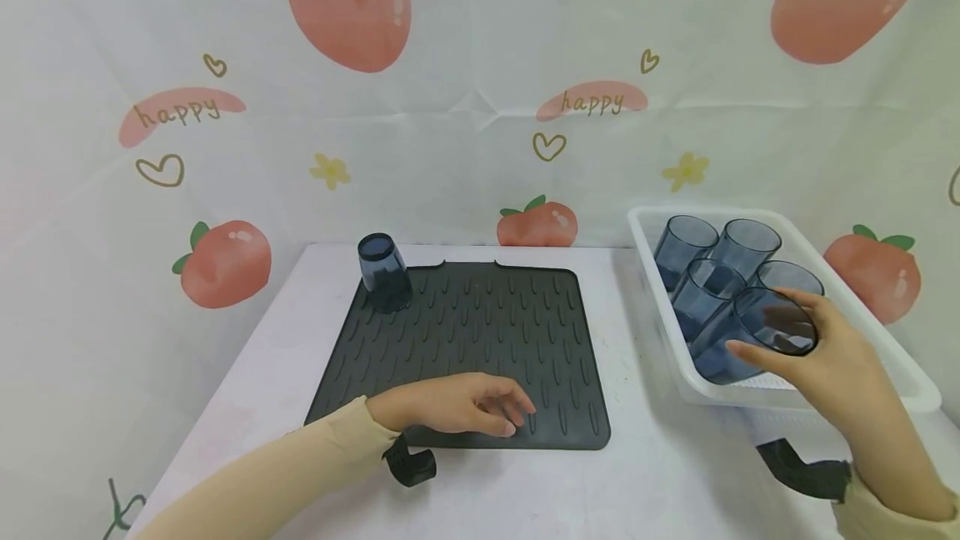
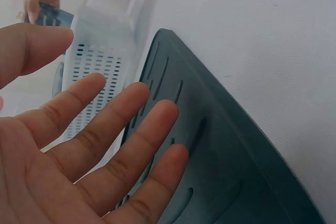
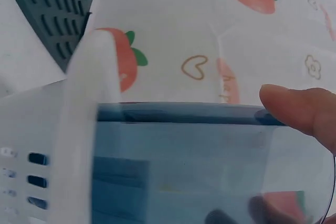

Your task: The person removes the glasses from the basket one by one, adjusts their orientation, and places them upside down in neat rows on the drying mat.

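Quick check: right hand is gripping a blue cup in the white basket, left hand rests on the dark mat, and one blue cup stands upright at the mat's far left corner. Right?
Not quite. The translucent blue plastic cup at the far left corner of the dark ridged drying mat stands upside down, as the head view shows. The rest holds: the right hand grips a blue cup in the white plastic basket, and the left hand rests on the mat.

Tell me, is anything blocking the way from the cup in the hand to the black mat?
Nothing visible. The right hand holds a cup in the basket; the mat between is bare, apart from the left hand resting at its near edge.
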Tool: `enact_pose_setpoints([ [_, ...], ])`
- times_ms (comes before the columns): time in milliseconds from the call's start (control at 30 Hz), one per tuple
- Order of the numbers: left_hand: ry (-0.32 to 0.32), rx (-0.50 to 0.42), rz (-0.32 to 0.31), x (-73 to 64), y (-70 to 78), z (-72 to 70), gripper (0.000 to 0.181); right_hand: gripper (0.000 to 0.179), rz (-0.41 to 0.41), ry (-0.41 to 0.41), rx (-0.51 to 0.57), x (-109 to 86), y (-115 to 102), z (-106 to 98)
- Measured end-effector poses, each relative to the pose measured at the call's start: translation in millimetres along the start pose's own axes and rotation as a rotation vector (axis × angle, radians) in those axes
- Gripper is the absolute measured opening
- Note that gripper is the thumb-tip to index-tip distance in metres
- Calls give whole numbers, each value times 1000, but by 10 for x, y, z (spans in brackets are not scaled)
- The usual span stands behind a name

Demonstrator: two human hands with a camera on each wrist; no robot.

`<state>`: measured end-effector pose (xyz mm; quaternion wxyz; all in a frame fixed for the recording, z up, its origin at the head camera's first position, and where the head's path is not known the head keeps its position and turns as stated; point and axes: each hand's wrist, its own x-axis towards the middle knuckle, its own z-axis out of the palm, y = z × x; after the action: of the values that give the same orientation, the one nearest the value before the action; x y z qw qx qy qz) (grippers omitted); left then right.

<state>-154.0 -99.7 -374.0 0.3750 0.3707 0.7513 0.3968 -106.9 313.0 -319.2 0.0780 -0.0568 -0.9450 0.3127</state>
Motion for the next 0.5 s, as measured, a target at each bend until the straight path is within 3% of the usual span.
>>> enact_pose_setpoints([
  [300,8,7,-5,-4,30,-3,34,95,-25,117,96,-78,-161,-157],
  [500,7,6,-9,-1,24,-8,34,84,-43,199,247,-132,-284,-230],
])
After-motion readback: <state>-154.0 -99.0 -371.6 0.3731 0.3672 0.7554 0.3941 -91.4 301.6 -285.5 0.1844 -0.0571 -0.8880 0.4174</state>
